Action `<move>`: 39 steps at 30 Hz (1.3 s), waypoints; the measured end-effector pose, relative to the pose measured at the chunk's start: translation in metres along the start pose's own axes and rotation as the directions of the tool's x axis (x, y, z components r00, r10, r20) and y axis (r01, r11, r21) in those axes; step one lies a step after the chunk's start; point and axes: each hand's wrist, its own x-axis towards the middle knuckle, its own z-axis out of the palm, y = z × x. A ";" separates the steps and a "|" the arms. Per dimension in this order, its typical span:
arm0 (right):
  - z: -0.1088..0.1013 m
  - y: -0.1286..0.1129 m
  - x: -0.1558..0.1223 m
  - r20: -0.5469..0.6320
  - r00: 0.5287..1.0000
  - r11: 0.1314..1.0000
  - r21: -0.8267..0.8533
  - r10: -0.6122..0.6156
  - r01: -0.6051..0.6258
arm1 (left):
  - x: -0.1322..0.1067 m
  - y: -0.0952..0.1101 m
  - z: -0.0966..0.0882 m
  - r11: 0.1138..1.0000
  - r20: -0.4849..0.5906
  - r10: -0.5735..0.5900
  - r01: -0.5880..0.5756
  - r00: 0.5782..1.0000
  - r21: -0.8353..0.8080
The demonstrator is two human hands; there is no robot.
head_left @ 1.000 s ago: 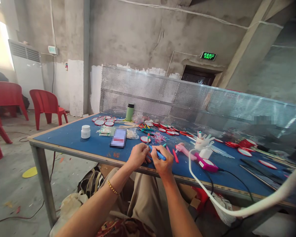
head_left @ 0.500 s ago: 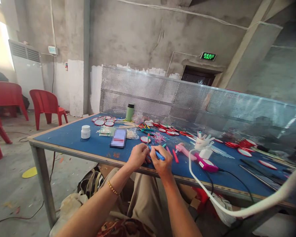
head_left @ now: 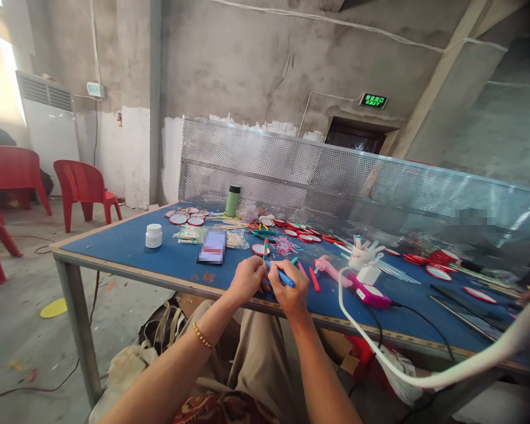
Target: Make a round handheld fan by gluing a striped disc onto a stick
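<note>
Near the front edge of the blue table (head_left: 128, 254), my left hand (head_left: 248, 279) pinches a small thin strip (head_left: 265, 247) that stands upright, with red, green and whitish parts. Its lower end is hidden by the fingers. My right hand (head_left: 292, 293) is closed round a blue marker pen (head_left: 286, 278), its front end pointing at the strip by the left fingertips. Whether the tip touches the strip cannot be made out. Just beyond the hands lies a round, red-rimmed white disc (head_left: 259, 249). Pink and red pens (head_left: 314, 279) lie right of my right hand.
A phone (head_left: 212, 246), a white jar (head_left: 153, 236) and a green bottle (head_left: 232, 201) stand or lie to the left. At right are a pink glue gun (head_left: 333, 271), a magenta box (head_left: 373, 294) with a cable, and a white curved arm (head_left: 406, 380). A perforated metal screen (head_left: 265, 165) runs behind.
</note>
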 end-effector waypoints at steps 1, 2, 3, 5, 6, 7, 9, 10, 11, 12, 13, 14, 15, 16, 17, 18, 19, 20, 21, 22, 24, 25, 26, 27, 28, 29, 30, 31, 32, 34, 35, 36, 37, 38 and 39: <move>0.000 0.000 0.000 0.000 1.000 1.000 -0.005 0.002 -0.002 | 0.000 0.000 0.000 1.000 0.002 -0.002 0.002 1.000 -0.001; 0.000 0.000 0.000 -0.003 1.000 1.000 -0.010 0.004 -0.004 | 0.000 0.000 0.000 1.000 0.005 -0.005 0.005 1.000 -0.006; 0.000 0.001 0.000 -0.010 1.000 1.000 -0.016 0.007 -0.007 | 0.000 0.000 0.000 1.000 0.009 -0.009 0.009 1.000 -0.013; 0.000 0.001 0.000 -0.030 0.999 1.000 -0.022 0.015 -0.016 | 0.001 -0.001 0.000 0.999 0.016 -0.020 0.020 1.000 -0.033; 0.000 0.001 -0.001 -0.040 0.999 1.000 -0.022 0.019 -0.020 | 0.001 -0.002 0.000 0.999 0.017 -0.025 0.026 1.000 -0.042; 0.000 0.001 -0.001 -0.047 0.999 1.000 -0.019 0.023 -0.024 | 0.001 -0.002 0.001 0.998 0.018 -0.030 0.031 0.999 -0.048; 0.000 0.002 -0.002 -0.050 0.998 0.999 -0.006 0.032 -0.033 | 0.001 -0.002 0.001 0.998 0.017 -0.036 0.036 0.999 -0.048; 0.000 0.001 -0.002 -0.046 0.998 0.999 0.000 0.033 -0.033 | 0.001 -0.001 0.001 0.998 0.016 -0.037 0.038 0.999 -0.045; 0.000 0.001 -0.002 -0.038 0.999 0.999 0.004 0.032 -0.031 | 0.001 -0.001 0.000 0.998 0.016 -0.037 0.038 0.999 -0.040; 0.000 0.001 -0.002 -0.028 0.999 1.000 0.007 0.028 -0.027 | 0.001 0.000 0.000 0.999 0.013 -0.036 0.037 0.999 -0.035; 0.000 0.001 -0.002 -0.017 1.000 1.000 0.008 0.022 -0.022 | 0.001 0.001 0.000 0.999 0.009 -0.035 0.036 0.999 -0.030; 0.001 0.001 -0.002 -0.008 1.000 1.000 0.007 0.017 -0.017 | 0.001 0.002 0.000 0.999 0.005 -0.035 0.035 0.999 -0.025; 0.000 0.001 -0.001 0.000 1.000 1.000 0.004 0.013 -0.013 | 0.001 0.002 0.000 0.999 0.003 -0.035 0.035 0.999 -0.021; 0.000 0.001 -0.001 0.002 1.000 1.000 0.001 0.012 -0.012 | 0.000 0.002 0.000 0.999 0.002 -0.034 0.034 0.999 -0.018; 0.000 0.001 -0.001 -0.001 1.000 1.000 -0.003 0.015 -0.015 | 0.000 0.002 0.000 0.999 0.001 -0.036 0.036 0.999 -0.018; 0.000 0.001 -0.001 -0.010 1.000 1.000 -0.006 0.022 -0.022 | 0.001 0.002 0.000 0.999 0.003 -0.039 0.039 0.999 -0.022; 0.000 0.001 -0.001 -0.021 0.999 0.999 -0.005 0.031 -0.031 | 0.001 0.002 0.000 0.999 0.007 -0.043 0.043 0.999 -0.029; 0.000 0.001 -0.001 -0.032 0.999 0.999 -0.001 0.039 -0.039 | 0.001 0.001 0.001 0.998 0.010 -0.048 0.048 0.999 -0.035; 0.000 0.001 -0.001 -0.040 0.998 0.999 0.003 0.044 -0.043 | 0.001 0.001 0.001 0.998 0.012 -0.051 0.052 0.999 -0.041; 0.000 0.001 -0.001 -0.043 0.998 0.999 0.006 0.043 -0.043 | 0.001 0.001 0.001 0.998 0.014 -0.053 0.054 0.998 -0.044; 0.000 0.001 -0.001 -0.037 0.999 0.999 0.007 0.033 -0.032 | 0.001 0.000 0.001 0.998 0.018 -0.050 0.051 0.999 -0.046; 0.000 0.001 -0.001 -0.032 0.999 1.000 0.004 0.027 -0.027 | 0.001 0.000 0.001 0.998 0.018 -0.047 0.048 0.999 -0.043; 0.000 0.001 0.000 -0.029 0.999 1.000 0.001 0.023 -0.023 | 0.002 -0.001 0.001 0.998 0.015 -0.042 0.043 0.999 -0.040; 0.000 0.001 0.000 -0.026 0.999 1.000 -0.004 0.022 -0.022 | 0.002 -0.001 0.001 0.999 0.014 -0.038 0.039 0.999 -0.035; 0.000 0.001 0.000 -0.024 0.999 1.000 -0.008 0.021 -0.022 | 0.002 -0.001 0.001 0.999 0.012 -0.035 0.035 0.999 -0.029; 0.000 0.001 0.000 -0.022 1.000 1.000 -0.012 0.023 -0.023 | 0.002 -0.001 0.001 0.999 0.013 -0.032 0.033 0.999 -0.024; 0.000 0.001 0.000 -0.021 0.999 1.000 -0.016 0.026 -0.027 | 0.002 -0.001 0.001 0.999 0.014 -0.031 0.032 0.999 -0.021; -0.001 0.001 0.000 -0.019 0.999 0.999 -0.018 0.032 -0.032 | 0.002 -0.001 0.001 0.999 0.016 -0.031 0.032 0.999 -0.019; -0.001 0.001 0.000 -0.018 0.999 0.999 -0.019 0.037 -0.037 | 0.002 -0.001 0.001 0.999 0.017 -0.032 0.033 0.999 -0.018; -0.001 0.001 -0.001 -0.015 0.999 0.999 -0.022 0.042 -0.042 | 0.001 -0.001 0.001 0.999 0.017 -0.031 0.031 0.999 -0.012; 0.000 0.002 -0.001 -0.013 0.999 0.999 -0.027 0.041 -0.041 | 0.001 -0.001 0.001 0.999 0.016 -0.030 0.031 0.999 -0.009; 0.000 0.002 -0.001 -0.011 0.999 0.999 -0.031 0.039 -0.039 | 0.001 -0.001 0.000 1.000 0.016 -0.030 0.030 0.999 -0.007; 0.000 0.002 -0.001 -0.010 0.999 0.999 -0.035 0.037 -0.037 | 0.001 -0.001 0.000 1.000 0.017 -0.030 0.031 0.999 -0.006; 0.000 0.002 -0.001 -0.011 0.999 0.999 -0.035 0.036 -0.037 | 0.001 0.000 0.000 0.999 0.017 -0.032 0.032 0.999 -0.006; 0.000 0.003 -0.001 -0.014 0.999 0.999 -0.033 0.038 -0.038 | 0.001 0.000 0.000 0.999 0.018 -0.034 0.035 0.999 -0.005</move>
